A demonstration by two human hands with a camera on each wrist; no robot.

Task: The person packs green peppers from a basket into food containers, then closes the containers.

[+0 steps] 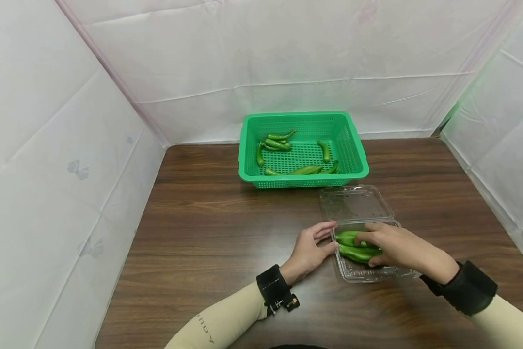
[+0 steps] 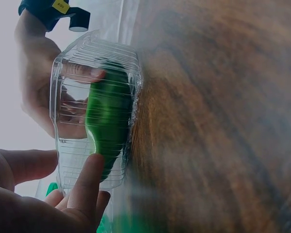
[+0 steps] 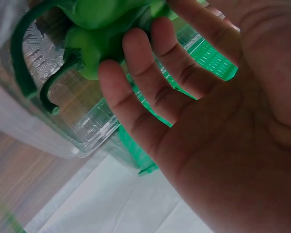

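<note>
Clear plastic clamshell box, lid hinged open behind it, sits on the dark wood-grain table, lower right of centre in the head view. Inside: a few green chili peppers, bunched at the box's left end.

Right hand comes in from the lower right and lies over the box, fingers curved down on the peppers. Right wrist view: fingertips touch the green flesh, fingers only gently bent, palm wide; curled stems visible against the ribbed clear wall. No closed grasp seen; it presses or rests on them.

Left hand is just left of the box, fingers fairly straight, tips against its left wall. Left wrist view: one fingertip lies flat on the ribbed plastic, peppers showing green through it. Holds nothing.

Both forearms in beige sleeves with black wrist straps, entering from the bottom edge.

The open clear lid lies flat on the table just beyond the box, toward frame centre.

Farther back, upper centre: green perforated plastic basket, touching or just short of the lid's far edge — cannot tell which. More green peppers lie scattered on its floor, some along the near wall, some at the left.

White sheeting walls the table on the left, back and right.
</note>
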